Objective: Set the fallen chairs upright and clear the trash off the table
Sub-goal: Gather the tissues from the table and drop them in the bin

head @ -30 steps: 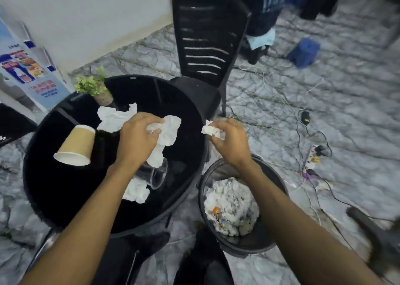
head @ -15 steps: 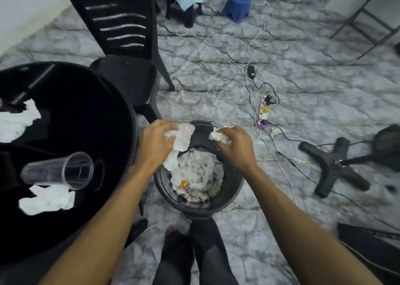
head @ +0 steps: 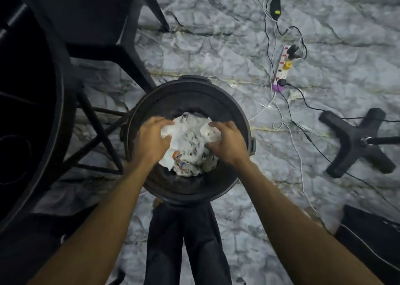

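1. Over the mouth of the bin (head: 218, 96), both hands hang low above the heap of crumpled paper (head: 190, 141); the left hand (head: 151, 142) has its fingers curled loosely with a white wad of tissue (head: 166, 133) against them, so its grip looks half-closed on that wad, though blur keeps me from saying whether it is pinching or letting go.
2. The right hand (head: 225, 142) is likewise curled over white paper at its fingertips; its grip is neither flat nor tightly pressed, and I cannot tell whether it holds a separate scrap or merely touches the heap.
3. Trash, then, sits inside the bin, directly beneath the hands; bits of orange and printed colour show among the white near the front of the heap.
4. Outward to the left stands an upright black chair (head: 91, 20), its legs just beside the bin; further left the dark round edge of the bench (head: 65, 102) curves down the picture.
5. To the right, a chair base (head: 357, 141) lies on its side on the marbled floor, and a dark slab at the lower right corner may belong to it; that chair, I judge, is yet to be righted.
6. A power strip (head: 283, 68) and loose cables trail across the floor beyond the bin.
7. Progress: one load of trash is going in; the bench top is almost wholly cut off, so what remains on it cannot be judged.
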`<state>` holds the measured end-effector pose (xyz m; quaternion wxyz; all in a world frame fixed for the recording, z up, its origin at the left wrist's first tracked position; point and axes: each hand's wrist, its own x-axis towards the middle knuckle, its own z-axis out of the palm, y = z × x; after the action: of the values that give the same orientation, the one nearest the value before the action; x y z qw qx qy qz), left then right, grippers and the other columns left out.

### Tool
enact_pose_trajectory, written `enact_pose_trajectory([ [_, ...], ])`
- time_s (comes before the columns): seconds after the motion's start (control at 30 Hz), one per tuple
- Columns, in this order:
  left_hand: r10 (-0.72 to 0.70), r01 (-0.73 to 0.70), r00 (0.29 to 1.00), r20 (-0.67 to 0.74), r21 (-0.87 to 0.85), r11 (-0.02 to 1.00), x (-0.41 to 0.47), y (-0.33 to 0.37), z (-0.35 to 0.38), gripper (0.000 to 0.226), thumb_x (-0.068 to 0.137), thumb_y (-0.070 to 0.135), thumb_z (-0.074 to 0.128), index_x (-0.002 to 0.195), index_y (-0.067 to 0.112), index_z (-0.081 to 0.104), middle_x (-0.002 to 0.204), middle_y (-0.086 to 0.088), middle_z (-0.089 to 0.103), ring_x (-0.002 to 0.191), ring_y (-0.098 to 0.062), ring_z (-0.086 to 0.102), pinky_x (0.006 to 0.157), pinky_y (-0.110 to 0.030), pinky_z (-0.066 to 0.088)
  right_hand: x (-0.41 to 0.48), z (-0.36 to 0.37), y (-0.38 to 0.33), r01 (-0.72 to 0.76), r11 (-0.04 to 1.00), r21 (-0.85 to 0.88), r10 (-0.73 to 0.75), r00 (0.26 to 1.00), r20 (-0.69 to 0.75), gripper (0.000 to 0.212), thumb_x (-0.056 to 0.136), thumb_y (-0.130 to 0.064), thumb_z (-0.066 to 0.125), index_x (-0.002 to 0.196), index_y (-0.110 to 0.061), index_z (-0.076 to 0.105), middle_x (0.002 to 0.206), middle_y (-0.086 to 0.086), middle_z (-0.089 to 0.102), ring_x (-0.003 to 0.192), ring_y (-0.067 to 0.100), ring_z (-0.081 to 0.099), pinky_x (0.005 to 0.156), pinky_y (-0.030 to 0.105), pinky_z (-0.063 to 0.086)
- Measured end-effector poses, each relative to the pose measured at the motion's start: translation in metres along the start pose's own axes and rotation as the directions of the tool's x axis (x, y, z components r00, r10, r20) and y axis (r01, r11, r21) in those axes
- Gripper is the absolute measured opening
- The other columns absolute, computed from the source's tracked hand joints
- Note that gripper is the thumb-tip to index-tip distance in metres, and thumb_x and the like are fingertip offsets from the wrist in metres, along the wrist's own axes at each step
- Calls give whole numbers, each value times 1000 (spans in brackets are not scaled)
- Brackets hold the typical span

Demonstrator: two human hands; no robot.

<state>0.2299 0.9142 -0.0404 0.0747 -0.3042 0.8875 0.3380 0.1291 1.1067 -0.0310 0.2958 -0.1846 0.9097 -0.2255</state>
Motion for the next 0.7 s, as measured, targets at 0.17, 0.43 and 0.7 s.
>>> enact_pose_trajectory([
  [0.17, -100, 101, 994, 53, -11, 995, -3, -15, 24, 45, 79, 6, 71, 120, 23, 70, 138, -2, 56, 120, -24, 58, 102, -37, 47, 7, 21, 26, -96, 992, -82, 101, 992, 69, 63, 79, -30, 72, 135, -21, 48, 137, 11, 41, 111, 35, 56, 88, 43, 52],
  [0.43, -59, 56, 997, -50, -66, 996, -21, 12, -22, 35, 80, 13, 73, 112, 25, 71, 124, 4, 63, 114, -19, 60, 99, -33, 48, 2, -17, -19, -18, 1000, -16, 19, 1000, 24, 46, 84, -22, 68, 128, -15, 55, 128, 12, 51, 103, 29, 59, 84, 31, 44],
  [0.7, -28, -13, 966, -259, -156, 988, -56, 64, -118, 29, 81, 15, 71, 107, 28, 71, 113, 7, 65, 103, -12, 62, 88, -23, 48, -33, -81, -124, 229, 969, 90, -221, 972, -84, 33, 87, -18, 66, 120, -14, 62, 118, 6, 62, 106, 20, 61, 82, 18, 39],
])
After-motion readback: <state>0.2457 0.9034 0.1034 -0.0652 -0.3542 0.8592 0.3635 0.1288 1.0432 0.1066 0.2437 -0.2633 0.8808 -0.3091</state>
